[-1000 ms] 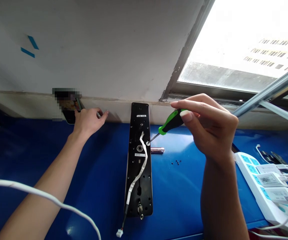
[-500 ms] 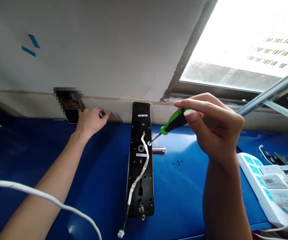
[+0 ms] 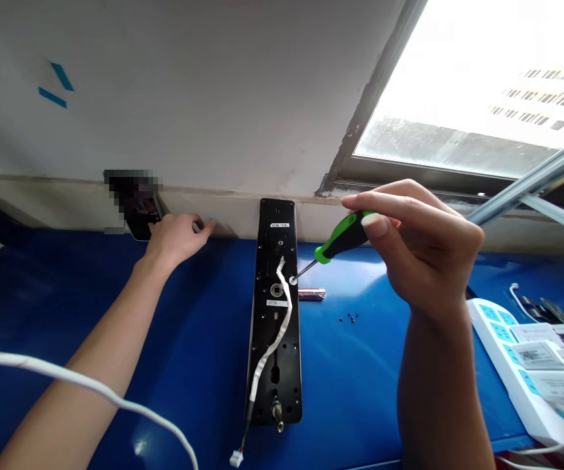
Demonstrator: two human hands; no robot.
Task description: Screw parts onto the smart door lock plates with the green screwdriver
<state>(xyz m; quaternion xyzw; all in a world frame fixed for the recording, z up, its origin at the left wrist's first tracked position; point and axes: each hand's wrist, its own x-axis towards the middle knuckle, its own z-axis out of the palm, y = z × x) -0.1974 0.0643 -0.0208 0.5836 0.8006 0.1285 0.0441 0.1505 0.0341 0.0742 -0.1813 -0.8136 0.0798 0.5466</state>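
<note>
My right hand (image 3: 423, 241) grips a green and black screwdriver (image 3: 343, 238). Its tip meets a white round spot on the right edge of a long black lock panel (image 3: 275, 346), which lies on the blue table. A white-wrapped cable (image 3: 275, 343) runs down the panel to a white connector (image 3: 236, 458) beyond its near end. From the panel's right side sticks a pinkish metallic handle (image 3: 312, 294). Over at the left, my left hand (image 3: 177, 238) has its fingers apart, one of them at the screen of a phone (image 3: 138, 219) leaning on the wall.
Several tiny dark screws (image 3: 350, 318) lie on the blue table (image 3: 360, 391) right of the panel. A white power strip (image 3: 502, 365) with plugged-in chargers sits at the right. A thick white cable (image 3: 91, 385) crosses over my left forearm. Wall and window stand behind.
My left hand has shifted slightly left, and a finger now shows against the phone, whose screen looks darker. The screwdriver stays at the same spot on the panel.
</note>
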